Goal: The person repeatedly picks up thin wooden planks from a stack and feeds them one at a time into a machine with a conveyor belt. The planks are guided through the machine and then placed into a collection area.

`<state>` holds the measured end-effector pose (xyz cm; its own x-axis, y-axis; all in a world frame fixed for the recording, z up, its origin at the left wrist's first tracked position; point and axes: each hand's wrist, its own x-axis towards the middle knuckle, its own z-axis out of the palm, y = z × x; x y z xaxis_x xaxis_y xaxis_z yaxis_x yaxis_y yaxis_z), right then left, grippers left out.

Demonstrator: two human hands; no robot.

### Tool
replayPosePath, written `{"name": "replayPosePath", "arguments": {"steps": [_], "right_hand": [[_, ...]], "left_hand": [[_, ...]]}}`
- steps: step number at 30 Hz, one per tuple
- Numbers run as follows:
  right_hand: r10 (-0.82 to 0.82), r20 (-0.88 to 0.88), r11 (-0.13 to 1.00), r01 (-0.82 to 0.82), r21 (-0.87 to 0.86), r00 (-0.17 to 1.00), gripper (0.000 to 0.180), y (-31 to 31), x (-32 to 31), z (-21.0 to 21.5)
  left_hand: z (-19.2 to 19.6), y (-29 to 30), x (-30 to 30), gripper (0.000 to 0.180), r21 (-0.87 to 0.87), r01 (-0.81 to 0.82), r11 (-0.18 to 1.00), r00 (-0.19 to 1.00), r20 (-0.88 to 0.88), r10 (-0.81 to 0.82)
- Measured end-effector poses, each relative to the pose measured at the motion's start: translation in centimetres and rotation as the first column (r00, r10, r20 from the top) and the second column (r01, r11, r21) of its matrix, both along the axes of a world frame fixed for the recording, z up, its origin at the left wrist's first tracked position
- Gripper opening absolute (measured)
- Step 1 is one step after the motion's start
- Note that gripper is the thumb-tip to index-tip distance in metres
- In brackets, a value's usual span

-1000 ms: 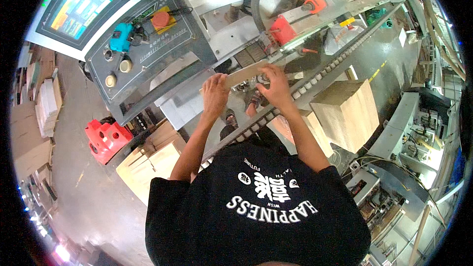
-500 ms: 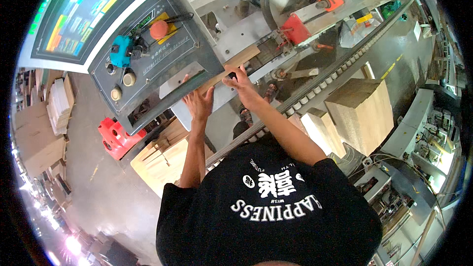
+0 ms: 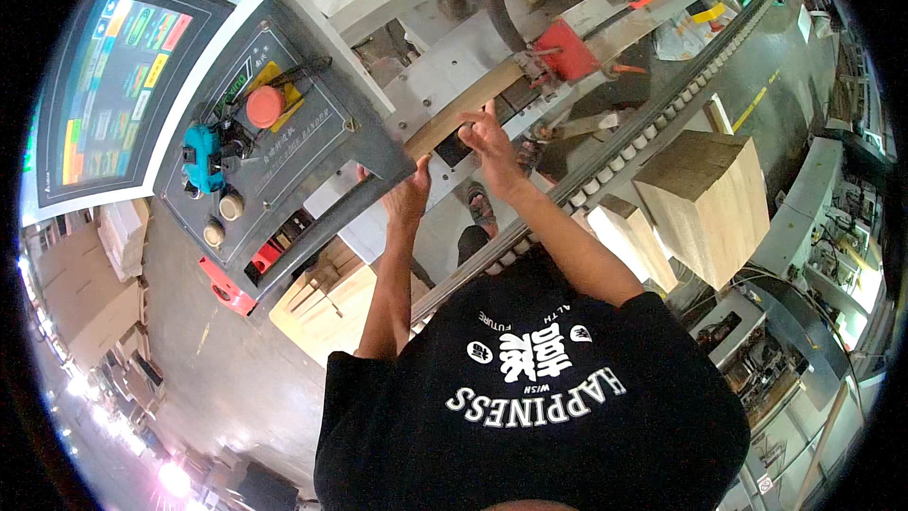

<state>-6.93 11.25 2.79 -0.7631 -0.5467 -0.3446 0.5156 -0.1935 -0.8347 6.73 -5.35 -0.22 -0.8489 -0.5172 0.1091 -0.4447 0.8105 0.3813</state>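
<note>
A narrow wooden strip [image 3: 463, 114] lies along the machine bed, its far end by the red machine part [image 3: 566, 49]. My left hand [image 3: 409, 194] is at the near end of the strip, thumb up beside it. The control panel's corner hides most of its fingers, but one fingertip shows past the panel, well apart from the thumb. My right hand [image 3: 494, 149] is at the strip's near side, farther along, fingers partly bent and apart. Its fingertips are at the strip's edge; whether they press on it I cannot tell. Neither hand is wrapped round the strip.
A dark control panel [image 3: 303, 147] with a red button [image 3: 265, 107], knobs and keys overhangs on the left, beside a lit screen [image 3: 123, 85]. A roller rail [image 3: 615, 163] runs diagonally before me. Wooden blocks [image 3: 709, 208] stand beyond it; stacked boards [image 3: 326, 308] lie lower left.
The wooden strip has slid toward the red machine part, up and right. My right hand has moved along with it. The left hand's fingers are now mostly behind the panel. The view has shifted.
</note>
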Motion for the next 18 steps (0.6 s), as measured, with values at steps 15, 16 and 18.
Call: {"name": "replayPosePath", "arguments": {"steps": [15, 16, 18], "right_hand": [[0.142, -0.329, 0.952, -0.038, 0.305, 0.933, 0.057, 9.4, -1.8, 4.2], [0.194, -0.431, 0.914, -0.002, 0.406, 0.881, 0.058, 11.4, -1.3, 4.6], [0.326, -0.590, 0.817, 0.094, 0.569, 0.738, 0.060, 16.3, -0.7, 4.9]], "left_hand": [[0.6, 6.6, -12.8, 0.073, -0.146, 0.101, 0.984, 0.965, -0.227, -0.133], [0.4, 7.1, -13.8, 0.075, -0.157, 0.100, 0.983, 0.964, -0.229, -0.134], [0.1, 7.5, -15.5, 0.078, -0.147, 0.098, 0.984, 0.956, -0.260, -0.134]]}}
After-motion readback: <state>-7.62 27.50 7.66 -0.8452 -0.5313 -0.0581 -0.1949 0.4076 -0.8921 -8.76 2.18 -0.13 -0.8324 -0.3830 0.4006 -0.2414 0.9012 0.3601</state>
